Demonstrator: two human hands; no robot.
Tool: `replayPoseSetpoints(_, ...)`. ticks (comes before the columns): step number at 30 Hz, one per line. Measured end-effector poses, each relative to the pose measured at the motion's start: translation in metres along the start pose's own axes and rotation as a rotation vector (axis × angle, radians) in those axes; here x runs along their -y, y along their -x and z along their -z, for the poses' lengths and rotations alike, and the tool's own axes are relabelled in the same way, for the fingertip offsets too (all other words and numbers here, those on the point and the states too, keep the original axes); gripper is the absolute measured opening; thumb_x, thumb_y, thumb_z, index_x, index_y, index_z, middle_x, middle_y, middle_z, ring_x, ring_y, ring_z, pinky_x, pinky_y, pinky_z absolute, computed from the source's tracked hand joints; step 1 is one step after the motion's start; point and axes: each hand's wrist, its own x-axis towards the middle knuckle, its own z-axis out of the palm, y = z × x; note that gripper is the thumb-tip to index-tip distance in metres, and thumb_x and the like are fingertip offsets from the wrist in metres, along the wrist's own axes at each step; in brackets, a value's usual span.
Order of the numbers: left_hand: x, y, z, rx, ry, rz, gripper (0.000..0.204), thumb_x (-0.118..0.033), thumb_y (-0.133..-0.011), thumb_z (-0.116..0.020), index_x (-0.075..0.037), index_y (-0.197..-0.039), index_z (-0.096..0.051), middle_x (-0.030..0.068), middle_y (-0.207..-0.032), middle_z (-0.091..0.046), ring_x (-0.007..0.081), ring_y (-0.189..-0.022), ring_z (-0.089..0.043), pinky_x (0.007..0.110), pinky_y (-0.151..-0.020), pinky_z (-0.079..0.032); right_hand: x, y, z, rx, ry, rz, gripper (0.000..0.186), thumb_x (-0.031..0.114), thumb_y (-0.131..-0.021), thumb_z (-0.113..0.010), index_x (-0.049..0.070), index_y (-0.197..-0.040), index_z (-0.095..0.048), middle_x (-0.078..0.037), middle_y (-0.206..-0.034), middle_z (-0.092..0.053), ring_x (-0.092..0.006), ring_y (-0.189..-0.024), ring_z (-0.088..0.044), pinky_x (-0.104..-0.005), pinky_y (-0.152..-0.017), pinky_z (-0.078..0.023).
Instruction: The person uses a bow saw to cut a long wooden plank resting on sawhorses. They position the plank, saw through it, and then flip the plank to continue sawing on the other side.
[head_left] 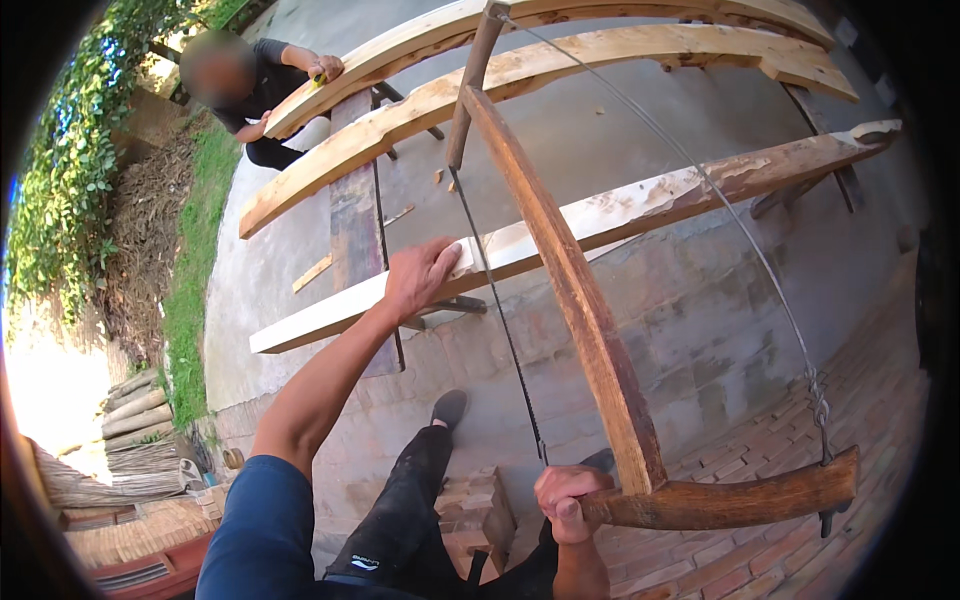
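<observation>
My right hand [572, 500] is closed around the lower end of a wooden frame saw [570, 280], where the end bar meets the blade. Its thin toothed blade [508, 330] runs across the pale wooden beam [560, 225], just right of my left thumb. A twisted wire [735, 220] tensions the saw's other side. My left hand [420, 275] grips the beam from above, its thumb lying on the upper face and its other fingers partly hidden. The beam's left part is smooth and pale; toward the right it is rougher and brown.
Two more long beams [590, 50] lie beyond, resting on a plank support [355, 220]. At the far left a crouching person [260, 95] has both hands at the farthest beam, one with a small yellow item. Stacked bricks [475, 520] stand by my legs; offcuts [312, 273] lie about.
</observation>
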Motion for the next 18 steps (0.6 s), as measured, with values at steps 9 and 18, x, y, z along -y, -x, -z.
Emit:
replayPoseSetpoints(9, -0.014, -0.011, -0.021, -0.227, 0.304, 0.151, 0.036, -0.039, -0.1, -0.073, -0.006, -0.104, -0.086, 0.0094, -0.067, -0.073, 0.016, -0.059, -0.069, 0.033, -0.062, -0.053, -0.021, 0.009, -0.007, -0.027, -0.017, 0.016, 0.047, 0.04, -0.105, -0.076, 0.006, -0.08, -0.055, -0.002, -0.058, -0.054, -0.0172, -0.047, -0.05, -0.034, -0.05, -0.041)
replayPoseSetpoints(18, -0.012, -0.01, -0.025, -0.274, 0.304, 0.103, 0.034, -0.039, -0.099, -0.073, -0.008, -0.103, -0.086, 0.009, -0.072, -0.076, 0.0183, -0.064, -0.072, 0.035, -0.066, -0.055, -0.042, 0.027, -0.011, -0.003, 0.022, 0.08, 0.047, 0.04, -0.107, -0.074, 0.006, -0.081, -0.054, -0.001, -0.057, -0.053, -0.0167, -0.046, -0.049, -0.0335, -0.048, -0.041)
